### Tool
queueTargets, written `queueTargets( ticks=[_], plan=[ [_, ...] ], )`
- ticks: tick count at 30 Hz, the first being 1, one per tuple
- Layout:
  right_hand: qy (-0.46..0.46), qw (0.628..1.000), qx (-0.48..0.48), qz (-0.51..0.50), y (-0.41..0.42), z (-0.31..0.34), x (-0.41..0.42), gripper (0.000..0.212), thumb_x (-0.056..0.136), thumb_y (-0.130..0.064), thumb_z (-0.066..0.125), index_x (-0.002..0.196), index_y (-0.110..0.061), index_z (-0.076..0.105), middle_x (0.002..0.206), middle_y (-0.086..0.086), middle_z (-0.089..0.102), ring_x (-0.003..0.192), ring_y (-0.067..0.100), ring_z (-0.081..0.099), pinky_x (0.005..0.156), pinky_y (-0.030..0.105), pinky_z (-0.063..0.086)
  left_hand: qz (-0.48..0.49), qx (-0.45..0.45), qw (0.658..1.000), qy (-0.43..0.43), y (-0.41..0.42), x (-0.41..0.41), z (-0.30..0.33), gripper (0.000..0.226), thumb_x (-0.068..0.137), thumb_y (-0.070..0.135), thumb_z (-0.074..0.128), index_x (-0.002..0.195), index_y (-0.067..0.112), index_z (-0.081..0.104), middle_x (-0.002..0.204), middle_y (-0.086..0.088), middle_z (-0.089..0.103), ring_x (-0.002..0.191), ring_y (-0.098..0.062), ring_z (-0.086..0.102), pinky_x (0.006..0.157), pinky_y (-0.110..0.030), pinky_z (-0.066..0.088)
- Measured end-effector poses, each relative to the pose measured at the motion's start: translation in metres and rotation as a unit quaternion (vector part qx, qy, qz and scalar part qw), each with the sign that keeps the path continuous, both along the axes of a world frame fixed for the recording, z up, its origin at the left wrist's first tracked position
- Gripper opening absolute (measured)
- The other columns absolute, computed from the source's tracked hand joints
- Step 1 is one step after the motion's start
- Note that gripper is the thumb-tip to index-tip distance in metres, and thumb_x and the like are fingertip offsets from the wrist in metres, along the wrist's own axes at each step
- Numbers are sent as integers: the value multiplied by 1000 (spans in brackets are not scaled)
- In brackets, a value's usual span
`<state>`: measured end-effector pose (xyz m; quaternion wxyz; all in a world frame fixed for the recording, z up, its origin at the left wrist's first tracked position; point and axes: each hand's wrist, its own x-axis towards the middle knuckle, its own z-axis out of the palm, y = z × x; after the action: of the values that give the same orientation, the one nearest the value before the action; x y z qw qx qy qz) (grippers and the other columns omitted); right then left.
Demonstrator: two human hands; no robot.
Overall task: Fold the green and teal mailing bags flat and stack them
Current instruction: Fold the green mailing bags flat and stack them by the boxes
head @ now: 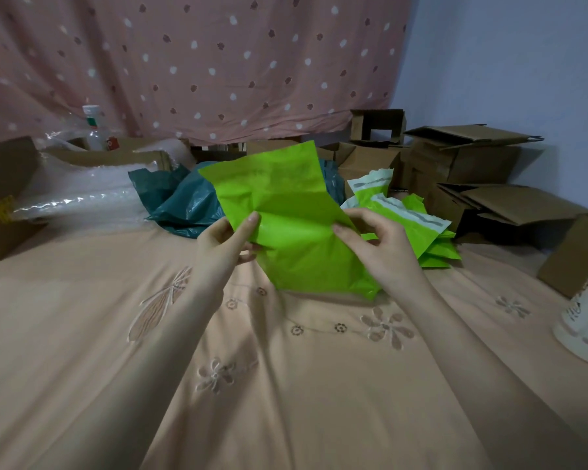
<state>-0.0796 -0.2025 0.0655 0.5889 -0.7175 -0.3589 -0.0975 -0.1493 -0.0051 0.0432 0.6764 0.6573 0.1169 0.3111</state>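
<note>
Handling assessment: bright green thin plastic mailing bag [286, 225] appears light, limp and slippery; grip near its edges. Left hand [223, 247] and right hand [375, 245] each pinch it, raised at centre above the peach embroidered bedsheet [286, 385]. Surface creased. Crumpled teal plastic mailing bags [180, 205] at eleven o'clock; folded green bags [421, 228], seemingly stacked, at two o'clock.
</note>
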Motion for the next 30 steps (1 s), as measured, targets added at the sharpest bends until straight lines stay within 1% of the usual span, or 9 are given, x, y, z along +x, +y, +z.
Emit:
queueTargets(
  ticks=[4, 8, 13, 15, 18, 20, 22, 26, 30],
  plan=[
    [-87, 988, -38, -122, 4, -4, 4, 2, 84, -19, 69, 82, -20, 69, 72, -26, 56, 74, 18, 49, 65, 22, 36, 21, 19, 999, -20, 0, 0, 1, 17, 86, 32, 64, 85, 16, 69, 82, -7, 68, 69, -5, 65, 72, -21, 57],
    [2, 996, 29, -90, 8, -3, 7, 30, 86, -5, 63, 77, -34, 66, 60, -21, 62, 55, 12, 51, 57, 21, 41, 34, 22, 998, -40, 0, 0, 6, 12, 86, 26, 65, 79, 18, 70, 72, 6, 72, 72, -5, 68, 73, -19, 56],
    [5, 999, 9, -48, 17, -16, 13, 27, 82, 1, 61, 90, -23, 70, 87, -8, 71, 80, 12, 64, 76, 34, 53, 57, 88, 994, -34, 7, -2, 1, 11, 86, 11, 63, 80, 8, 71, 77, -4, 70, 77, -13, 65, 81, -35, 54],
    [3, 998, 15, -56, 20, -24, 18, 12, 81, -8, 58, 77, -11, 69, 74, 1, 68, 70, 13, 57, 66, 35, 46, 56, 130, 989, -44, 8, -4, -1, 9, 86, 11, 65, 79, 10, 70, 73, 8, 69, 74, -4, 62, 73, -24, 50],
    [23, 995, 41, -90, 22, -28, 22, 34, 83, -29, 56, 68, 1, 64, 71, 23, 66, 67, 29, 59, 64, 39, 42, 24, 158, 986, -44, 11, -9, -2, 11, 88, 13, 62, 84, 23, 67, 74, 21, 69, 74, 8, 62, 68, -9, 45],
    [46, 991, 54, -111, 23, -29, 25, 34, 90, -26, 58, 63, -6, 63, 72, 17, 69, 78, 36, 65, 70, 43, 47, 10, 178, 983, -35, 19, -11, -7, 13, 90, 25, 61, 87, 16, 70, 77, 2, 70, 74, -3, 60, 69, -20, 46],
    [40, 992, 34, -117, 23, -35, 27, 46, 91, -28, 58, 62, 8, 58, 69, 22, 68, 77, 38, 64, 68, 44, 46, 14, 182, 983, -24, 26, -12, -15, 33, 90, 36, 60, 82, 6, 69, 75, -21, 64, 72, -15, 56, 69, -35, 46],
    [18, 995, 0, -97, 18, -49, 23, 62, 86, -43, 57, 52, 3, 34, 48, 15, 34, 57, 34, 58, 57, 47, 41, 32, 144, 989, 4, 29, -15, -32, 37, 80, 50, 63, 70, 15, 70, 79, -17, 70, 82, -25, 69, 82, -47, 53],
    [10, 991, -43, -127, 14, -59, 16, 55, 91, -33, 58, 51, -18, 23, 44, -6, 18, 50, 5, 21, 51, 33, 20, 53, 120, 991, 27, 29, -19, -45, 24, 82, 35, 69, 61, 23, 71, 69, -9, 70, 71, -18, 64, 77, -44, 54]
  ],
)
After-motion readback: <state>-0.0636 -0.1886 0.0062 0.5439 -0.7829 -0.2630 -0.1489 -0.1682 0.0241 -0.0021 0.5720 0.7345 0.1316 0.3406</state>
